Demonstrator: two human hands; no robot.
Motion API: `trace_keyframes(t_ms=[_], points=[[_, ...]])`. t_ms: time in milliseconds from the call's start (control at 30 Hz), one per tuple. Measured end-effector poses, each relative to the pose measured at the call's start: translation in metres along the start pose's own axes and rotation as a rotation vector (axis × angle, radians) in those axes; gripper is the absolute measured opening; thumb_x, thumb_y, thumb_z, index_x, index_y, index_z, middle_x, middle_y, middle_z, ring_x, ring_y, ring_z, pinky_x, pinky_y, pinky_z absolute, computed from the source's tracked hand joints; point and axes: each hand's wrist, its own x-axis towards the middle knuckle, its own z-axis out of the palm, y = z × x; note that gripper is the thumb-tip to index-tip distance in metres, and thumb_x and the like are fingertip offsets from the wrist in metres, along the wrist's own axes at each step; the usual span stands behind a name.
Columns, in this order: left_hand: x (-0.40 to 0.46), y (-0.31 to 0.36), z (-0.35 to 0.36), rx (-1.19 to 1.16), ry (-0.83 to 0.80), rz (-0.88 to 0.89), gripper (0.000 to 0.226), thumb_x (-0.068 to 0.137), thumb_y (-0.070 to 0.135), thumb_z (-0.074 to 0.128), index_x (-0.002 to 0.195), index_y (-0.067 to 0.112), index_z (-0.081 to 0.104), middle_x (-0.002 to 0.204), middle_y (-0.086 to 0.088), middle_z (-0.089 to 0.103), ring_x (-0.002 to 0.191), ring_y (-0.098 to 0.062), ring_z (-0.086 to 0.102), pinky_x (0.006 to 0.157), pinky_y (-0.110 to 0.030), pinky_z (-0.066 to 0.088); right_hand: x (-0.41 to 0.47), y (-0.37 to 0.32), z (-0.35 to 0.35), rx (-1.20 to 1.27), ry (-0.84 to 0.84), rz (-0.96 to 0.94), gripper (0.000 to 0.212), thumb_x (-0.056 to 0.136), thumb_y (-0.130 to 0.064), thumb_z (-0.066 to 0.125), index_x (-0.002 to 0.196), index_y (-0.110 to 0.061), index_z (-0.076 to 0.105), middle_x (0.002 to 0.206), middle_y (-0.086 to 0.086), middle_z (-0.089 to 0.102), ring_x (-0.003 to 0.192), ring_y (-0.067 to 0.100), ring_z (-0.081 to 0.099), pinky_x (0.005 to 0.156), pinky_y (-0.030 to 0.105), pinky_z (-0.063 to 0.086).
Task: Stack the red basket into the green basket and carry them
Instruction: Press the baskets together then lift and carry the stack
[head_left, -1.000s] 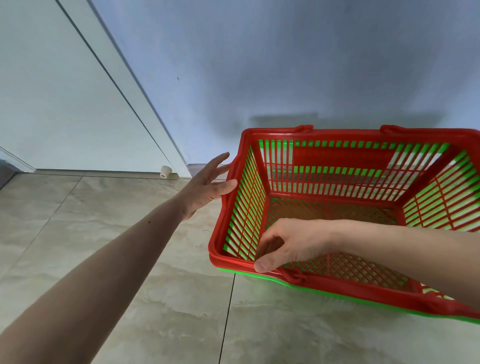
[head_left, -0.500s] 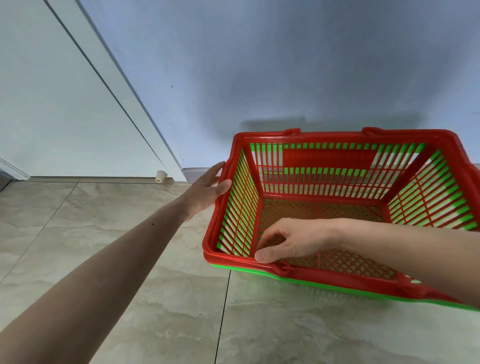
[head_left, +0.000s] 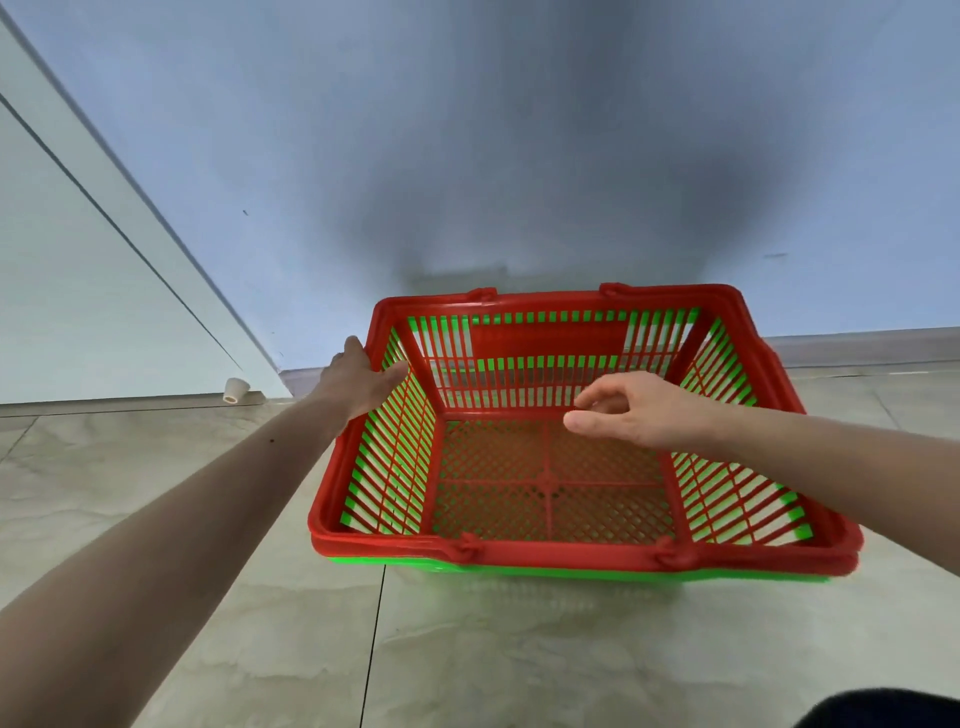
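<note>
The red basket (head_left: 550, 467) is seen nested inside the green basket (head_left: 519, 565), the pair resting on a pale tiled floor (head_left: 467, 649) against a blue-grey wall (head_left: 467, 156), with a white door (head_left: 78, 286) and its small doorstop (head_left: 235, 389) off to the outer side of the left hand (head_left: 358, 379). That hand is laid flat against the red rim at the far left corner, fingers extended and nothing yet closed upon. The right hand (head_left: 634, 410) is held above the basket's interior, loosely open and empty, thumb and forefinger slightly curled. The slatted plastic shells are judged light and fairly stiff, though some flex along the thin ribs may be expected; the smooth rim could prove slippery. The thick rolled rim at the two short ends, or the hinged handles folded along the long sides, are judged the soundest places to be gripped, with the green lip beneath caught too so the pair is lifted together. The floor is level and uncluttered near the baskets.
</note>
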Motion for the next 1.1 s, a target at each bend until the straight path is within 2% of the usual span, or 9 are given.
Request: trace_keyframes(t_ms=[167, 300, 433, 533, 600, 667, 767, 900, 1100], points=[[0.007, 0.008, 0.007, 0.142, 0.065, -0.011, 0.076, 0.082, 0.055, 0.060, 0.137, 0.009, 0.034, 0.133, -0.017, 0.055, 0.122, -0.038, 0.053, 0.099, -0.052, 0.047, -0.006, 0.019, -0.037, -0.052, 0.193, 0.015, 0.111, 0.041, -0.090, 0.057, 0.128, -0.020, 0.054, 0.118, -0.002, 0.065, 0.108, 0.011, 0.062, 0.099, 0.033, 0.048], [0.008, 0.014, 0.009, 0.225, 0.102, -0.017, 0.080, 0.084, 0.051, 0.062, 0.141, 0.005, 0.031, 0.138, -0.019, 0.050, 0.129, -0.039, 0.046, 0.101, -0.051, 0.039, -0.010, 0.028, -0.053, -0.157, 0.345, 0.022, 0.089, 0.062, -0.070, 0.067, 0.132, -0.018, 0.050, 0.128, -0.002, 0.060, 0.116, 0.014, 0.057, 0.098, 0.028, 0.043], [0.009, 0.018, 0.005, 0.245, 0.088, -0.038, 0.079, 0.085, 0.048, 0.062, 0.140, 0.002, 0.029, 0.138, -0.021, 0.051, 0.127, -0.040, 0.049, 0.098, -0.048, 0.041, -0.008, 0.042, -0.068, -0.278, 0.500, 0.111, 0.093, 0.063, -0.072, 0.066, 0.137, -0.019, 0.044, 0.137, 0.007, 0.052, 0.128, 0.026, 0.044, 0.104, 0.043, 0.038], [0.010, 0.014, 0.002, 0.196, 0.052, -0.099, 0.074, 0.088, 0.040, 0.063, 0.140, 0.000, 0.028, 0.131, -0.022, 0.056, 0.119, -0.040, 0.056, 0.087, -0.045, 0.047, -0.009, 0.048, -0.077, -0.310, 0.570, 0.255, 0.098, 0.066, -0.071, 0.066, 0.141, -0.017, 0.034, 0.141, 0.013, 0.044, 0.133, 0.033, 0.034, 0.105, 0.049, 0.033], [0.011, 0.010, 0.002, 0.171, 0.031, -0.133, 0.064, 0.088, 0.036, 0.064, 0.134, 0.001, 0.036, 0.123, -0.021, 0.061, 0.110, -0.039, 0.061, 0.081, -0.043, 0.050, -0.009, 0.054, -0.083, -0.304, 0.566, 0.370, 0.103, 0.066, -0.070, 0.067, 0.141, -0.009, 0.033, 0.140, 0.017, 0.044, 0.133, 0.036, 0.036, 0.105, 0.048, 0.035], [0.011, 0.006, 0.001, 0.157, 0.003, -0.155, 0.053, 0.088, 0.033, 0.065, 0.125, 0.000, 0.046, 0.114, -0.020, 0.064, 0.099, -0.037, 0.064, 0.075, -0.041, 0.051, -0.009, 0.063, -0.087, -0.184, 0.489, 0.472, 0.101, 0.066, -0.067, 0.070, 0.137, -0.003, 0.036, 0.134, 0.019, 0.052, 0.125, 0.036, 0.049, 0.100, 0.046, 0.044], [0.012, -0.001, 0.001, 0.118, -0.004, -0.173, 0.047, 0.087, 0.032, 0.066, 0.120, 0.001, 0.051, 0.112, -0.020, 0.065, 0.100, -0.038, 0.065, 0.085, -0.045, 0.054, -0.013, 0.068, -0.086, -0.051, 0.405, 0.485, 0.076, 0.071, -0.059, 0.071, 0.125, -0.007, 0.056, 0.120, 0.015, 0.066, 0.107, 0.032, 0.064, 0.089, 0.039, 0.052], [0.011, -0.003, 0.002, 0.099, 0.001, -0.204, 0.049, 0.088, 0.032, 0.064, 0.124, 0.005, 0.047, 0.116, -0.020, 0.064, 0.105, -0.040, 0.063, 0.090, -0.047, 0.052, -0.016, 0.067, -0.085, -0.039, 0.416, 0.467, 0.055, 0.084, -0.039, 0.069, 0.126, -0.008, 0.053, 0.123, 0.013, 0.064, 0.111, 0.033, 0.062, 0.090, 0.038, 0.048], [-0.001, 0.007, 0.003, 0.084, 0.004, -0.238, 0.044, 0.092, 0.028, 0.058, 0.125, 0.004, 0.040, 0.119, -0.022, 0.061, 0.107, -0.042, 0.061, 0.086, -0.048, 0.052, -0.014, 0.068, -0.091, -0.022, 0.398, 0.518, 0.057, 0.083, -0.035, 0.070, 0.130, -0.010, 0.048, 0.127, 0.013, 0.062, 0.114, 0.033, 0.061, 0.097, 0.046, 0.049]])
